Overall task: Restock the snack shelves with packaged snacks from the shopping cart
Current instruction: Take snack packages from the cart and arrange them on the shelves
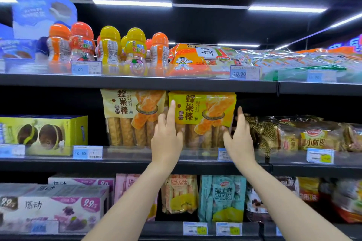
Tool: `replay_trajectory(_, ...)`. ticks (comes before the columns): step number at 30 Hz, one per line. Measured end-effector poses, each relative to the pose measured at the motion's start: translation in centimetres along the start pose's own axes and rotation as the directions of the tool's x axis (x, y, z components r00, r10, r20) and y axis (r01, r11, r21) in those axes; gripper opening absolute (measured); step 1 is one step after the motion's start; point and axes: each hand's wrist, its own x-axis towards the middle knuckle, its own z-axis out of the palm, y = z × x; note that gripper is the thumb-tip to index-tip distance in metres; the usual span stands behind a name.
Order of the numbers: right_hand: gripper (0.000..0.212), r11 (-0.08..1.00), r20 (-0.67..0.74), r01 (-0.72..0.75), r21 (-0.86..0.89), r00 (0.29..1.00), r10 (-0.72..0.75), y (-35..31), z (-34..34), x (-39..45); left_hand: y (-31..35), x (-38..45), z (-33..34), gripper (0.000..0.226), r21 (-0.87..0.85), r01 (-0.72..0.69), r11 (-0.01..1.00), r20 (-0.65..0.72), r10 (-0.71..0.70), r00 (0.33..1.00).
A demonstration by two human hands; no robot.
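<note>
A yellow bag of honeycomb stick bread [203,115] stands upright on the middle shelf [137,159]. My left hand [167,133] rests against its left edge, index finger stretched up along the bag. My right hand [240,137] is at the bag's right edge, fingers spread, thumb near the lower right corner. Neither hand closes around the bag. A paler bag of the same bread [133,115] stands just to the left, touching it.
A green cake box [58,131] sits left on the middle shelf, small bread packs [305,137] right. Orange and yellow bottles [109,49] and rice cracker bags [205,58] fill the top shelf. Swiss roll bags [223,197] and pink boxes [58,205] occupy the lower shelf.
</note>
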Motion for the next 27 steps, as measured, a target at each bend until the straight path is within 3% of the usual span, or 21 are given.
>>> replay_trajectory(4,0.063,0.931,0.026,0.285,-0.227,0.958,-0.287,1.3,0.5,-1.3,-0.8,-0.2,0.5,0.08,0.172,-0.05,0.984,0.124,0.029,0.992)
replay_trajectory(7,0.068,0.912,0.141,0.289,-0.29,0.956,-0.258,1.5,1.3,-1.3,-0.9,-0.2,0.8,0.084,0.194,-0.045,0.98,0.129,0.02,0.991)
replay_trajectory(15,0.072,0.903,0.291,0.221,-0.368,0.95,-0.114,0.6,0.4,-0.2,-0.4,1.2,0.9,0.087,0.271,-0.004,0.963,0.209,-0.054,0.976)
replay_trajectory(18,0.067,0.911,0.322,0.207,-0.356,0.942,-0.088,0.4,-0.3,-0.4,0.2,1.0,0.3,0.084,0.293,0.015,0.956,0.216,-0.081,0.973)
replay_trajectory(21,0.06,0.938,0.298,0.221,-0.267,0.945,-0.138,0.4,-1.5,-1.4,1.0,0.2,-0.8,0.061,0.303,0.018,0.953,0.195,-0.08,0.978)
replay_trajectory(27,0.06,0.927,0.345,0.355,-0.116,0.89,-0.298,-0.3,-5.1,-4.9,2.1,-3.9,-4.6,0.061,0.312,-0.11,0.944,0.133,0.071,0.989)
